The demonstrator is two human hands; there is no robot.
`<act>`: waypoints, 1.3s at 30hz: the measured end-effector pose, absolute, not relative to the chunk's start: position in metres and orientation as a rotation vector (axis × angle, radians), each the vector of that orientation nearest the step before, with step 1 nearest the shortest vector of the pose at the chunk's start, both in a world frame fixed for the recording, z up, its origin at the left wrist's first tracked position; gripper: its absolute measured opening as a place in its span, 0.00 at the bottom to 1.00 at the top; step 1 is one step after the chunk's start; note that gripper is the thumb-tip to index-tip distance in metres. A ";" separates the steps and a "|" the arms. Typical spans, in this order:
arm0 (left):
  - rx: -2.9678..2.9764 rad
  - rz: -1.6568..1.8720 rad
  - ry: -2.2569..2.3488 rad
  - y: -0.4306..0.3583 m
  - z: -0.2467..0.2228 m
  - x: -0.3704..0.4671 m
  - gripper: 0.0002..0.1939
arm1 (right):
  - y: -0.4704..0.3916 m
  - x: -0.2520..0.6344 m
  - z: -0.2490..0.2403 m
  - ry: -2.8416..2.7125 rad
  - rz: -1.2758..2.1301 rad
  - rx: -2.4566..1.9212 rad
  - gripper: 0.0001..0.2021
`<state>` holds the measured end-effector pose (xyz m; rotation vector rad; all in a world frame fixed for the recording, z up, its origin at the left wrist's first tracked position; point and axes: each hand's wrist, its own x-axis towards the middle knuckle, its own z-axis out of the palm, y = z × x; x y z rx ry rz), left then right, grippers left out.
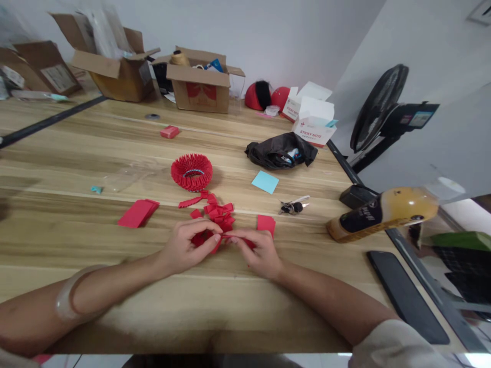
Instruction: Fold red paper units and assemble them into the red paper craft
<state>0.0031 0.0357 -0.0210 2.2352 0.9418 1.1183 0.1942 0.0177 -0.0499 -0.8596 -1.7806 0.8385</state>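
Observation:
Between my fingertips, a small folded strip of red paper (226, 236) is pinched from both sides. My left hand (192, 243) grips its left end with thumb and forefinger, while my right hand (259, 249) pinches the other end. Just beyond and partly behind my hands lies a loose pile of folded red paper pieces (220, 213). A short row of joined red pieces (190, 202) lies at the pile's upper left. Farther back sits a round red bowl of interlocked folded paper (191, 174) with a light blue ring inside. Red paper sheets (265, 224) peek out behind my right hand.
A stack of red paper (137, 213) lies left. Light blue paper (265, 182), keys (293, 206) and a black bag (282, 151) are right of the bowl. A bottle (383, 212) and phone (407, 296) stand and lie at right. Cardboard boxes (199, 89) line the back.

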 end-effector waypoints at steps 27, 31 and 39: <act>2.435 1.273 0.686 0.041 -0.022 0.008 0.05 | 0.024 0.193 -0.048 -1.728 0.853 -0.860 0.06; 2.433 1.257 0.711 0.039 -0.022 0.009 0.05 | 0.025 0.193 -0.048 -1.720 0.841 -0.846 0.05; 2.363 1.235 0.870 0.036 -0.019 0.006 0.04 | 0.024 0.192 -0.048 -1.648 0.903 -0.913 0.04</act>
